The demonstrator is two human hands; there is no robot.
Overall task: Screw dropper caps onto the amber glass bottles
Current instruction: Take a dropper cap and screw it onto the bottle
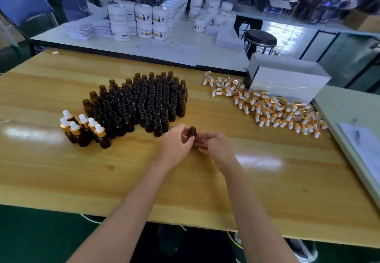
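While left hand (pixel 174 142) and right hand (pixel 213 146) grip it, amber bottle (pixel 192 133), upright, uncapped, dark glass

A bunch of open bottles (pixel 141 102) stands in the middle of the tabletop (pixel 185 190), with capped bottles (pixel 82 129) just left of its near end. A pile of dropper caps (pixel 273 108) lies to the right, a box (pixel 287 82) behind it. A lone bottle (pixel 192 133) is in front of the bunch.

A pale wooden tabletop (pixel 102 180) carries a dense cluster of uncapped amber bottles (pixel 141 102) at its middle; six capped bottles (pixel 84 131) stand just left; loose dropper caps (pixel 273 108) sprawl at right, touching a white box (pixel 287 82).
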